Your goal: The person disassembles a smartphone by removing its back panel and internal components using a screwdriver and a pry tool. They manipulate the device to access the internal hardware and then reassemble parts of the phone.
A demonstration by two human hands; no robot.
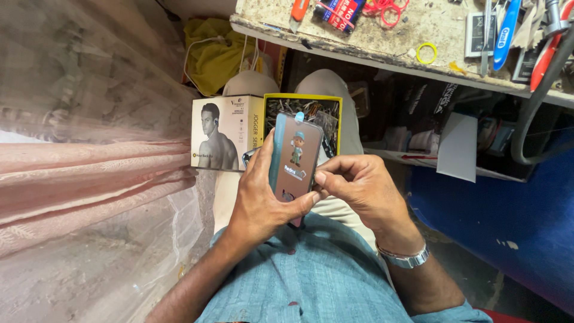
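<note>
I am holding the phone [294, 161] tight in my left hand [261, 197], while my right hand [359, 185] is pinching its edge; I should be going slow and gentle.

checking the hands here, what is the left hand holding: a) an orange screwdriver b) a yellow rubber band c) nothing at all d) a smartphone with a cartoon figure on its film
d: the left hand wraps round an upright smartphone that bears a small cartoon figure on its face, while the right hand pinches at its right edge.

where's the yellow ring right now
In the head view, the yellow ring lies on the workbench at upper right, left of the blue toothbrush.
</note>
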